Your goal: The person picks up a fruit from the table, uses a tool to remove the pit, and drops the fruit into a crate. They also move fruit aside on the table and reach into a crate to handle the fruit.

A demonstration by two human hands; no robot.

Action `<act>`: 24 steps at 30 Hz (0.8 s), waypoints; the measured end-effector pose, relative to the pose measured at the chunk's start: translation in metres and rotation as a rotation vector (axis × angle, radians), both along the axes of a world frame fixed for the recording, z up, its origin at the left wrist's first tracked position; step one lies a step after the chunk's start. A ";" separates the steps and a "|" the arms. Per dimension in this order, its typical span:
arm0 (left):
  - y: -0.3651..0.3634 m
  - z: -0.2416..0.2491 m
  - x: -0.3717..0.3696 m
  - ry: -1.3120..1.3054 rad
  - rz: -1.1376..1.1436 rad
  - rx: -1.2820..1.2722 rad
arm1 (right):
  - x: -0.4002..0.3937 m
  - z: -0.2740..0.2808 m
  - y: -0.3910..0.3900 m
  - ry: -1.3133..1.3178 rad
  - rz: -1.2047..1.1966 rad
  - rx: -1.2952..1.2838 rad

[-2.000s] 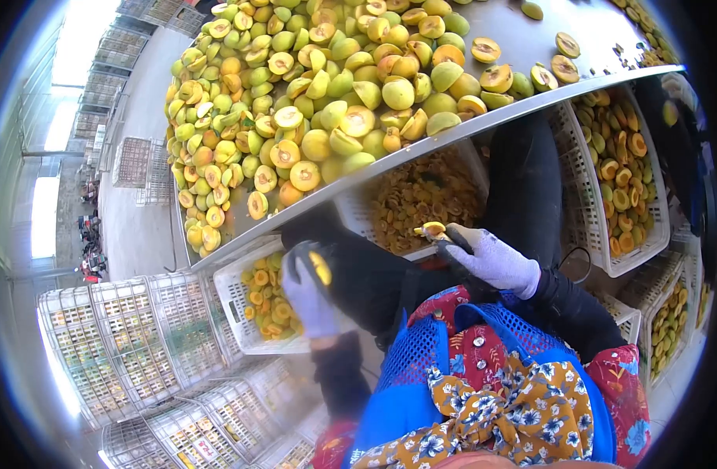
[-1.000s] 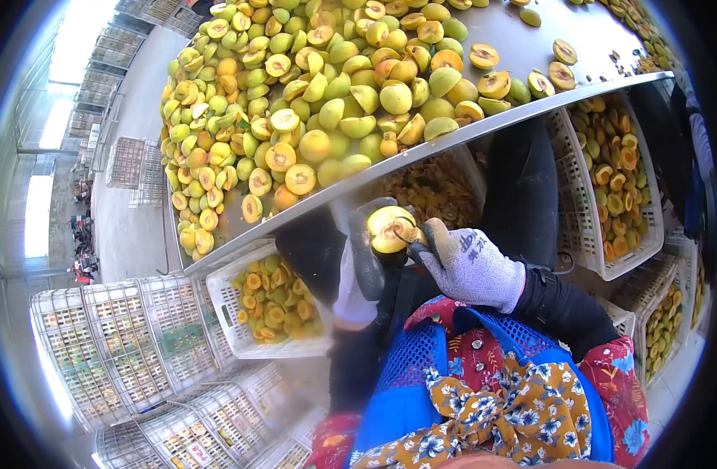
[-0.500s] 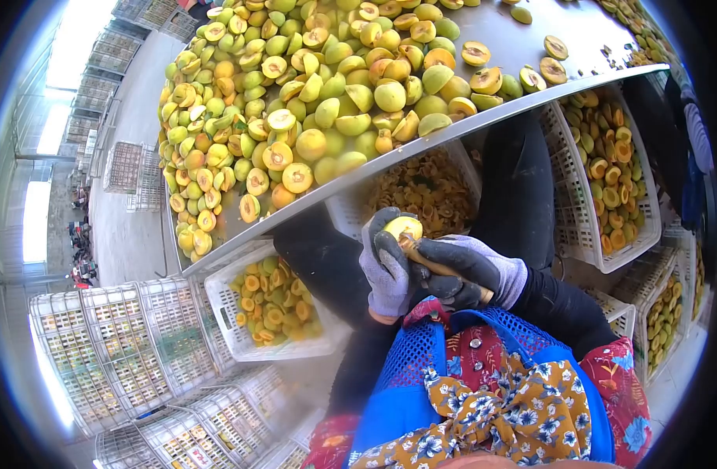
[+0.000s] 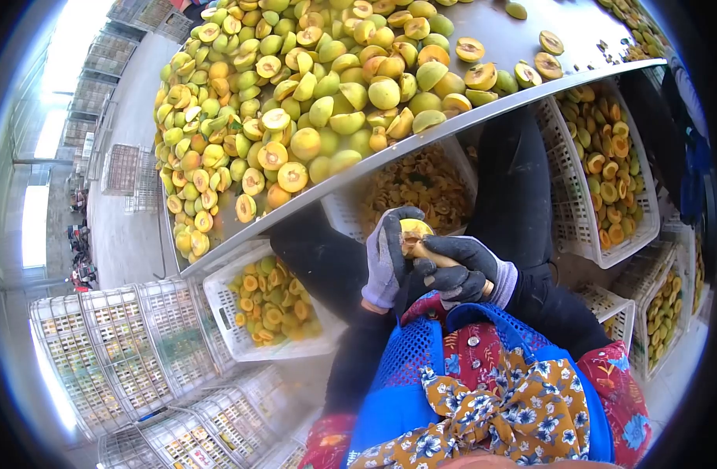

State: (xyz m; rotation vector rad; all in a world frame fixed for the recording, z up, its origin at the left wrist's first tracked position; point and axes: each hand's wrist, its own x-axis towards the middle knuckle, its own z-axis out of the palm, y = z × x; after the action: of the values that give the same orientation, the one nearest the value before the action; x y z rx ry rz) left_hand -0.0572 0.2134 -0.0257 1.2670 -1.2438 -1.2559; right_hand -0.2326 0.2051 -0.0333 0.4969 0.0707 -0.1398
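Note:
My left hand (image 4: 386,262), in a grey and black work glove, is closed around a halved yellow stone fruit (image 4: 414,228), its cut face turned up. A slim wooden-handled tool (image 4: 427,252) is gripped in my gloved right hand (image 4: 468,270). The tool's tip meets the cut face near the fruit's centre; its exact shape is hidden. Both hands are close together above my lap. Below and beyond them is a white crate (image 4: 344,215) holding small brownish-yellow fruit scraps.
A metal table (image 4: 522,23) bears a big heap of halved fruit (image 4: 319,102); its raised edge runs in front of me. Crates of fruit halves stand at left (image 4: 225,313) and right (image 4: 565,187). Stacked crates (image 4: 124,352) fill the lower left.
The tool's end has shifted slightly on the fruit's cut face, and the fruit has tilted a little. Both hands keep their hold. The whole view has shifted slightly.

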 end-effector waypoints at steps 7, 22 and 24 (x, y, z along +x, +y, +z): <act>0.008 -0.060 0.018 -0.289 0.083 -0.180 | -0.002 0.054 0.002 0.634 -0.134 -1.010; -0.067 0.033 0.090 -1.176 0.249 -0.262 | 0.001 0.002 -0.039 0.426 -0.092 -0.443; -0.107 0.011 0.080 -1.246 -0.021 -0.186 | -0.001 0.011 -0.039 0.541 -0.044 -0.529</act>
State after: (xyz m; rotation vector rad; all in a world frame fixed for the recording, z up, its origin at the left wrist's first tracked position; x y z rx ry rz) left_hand 0.0226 0.1061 -0.0148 1.9556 -2.1309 -0.2135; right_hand -0.2341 0.1664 -0.0227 -0.0788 0.5380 -0.3226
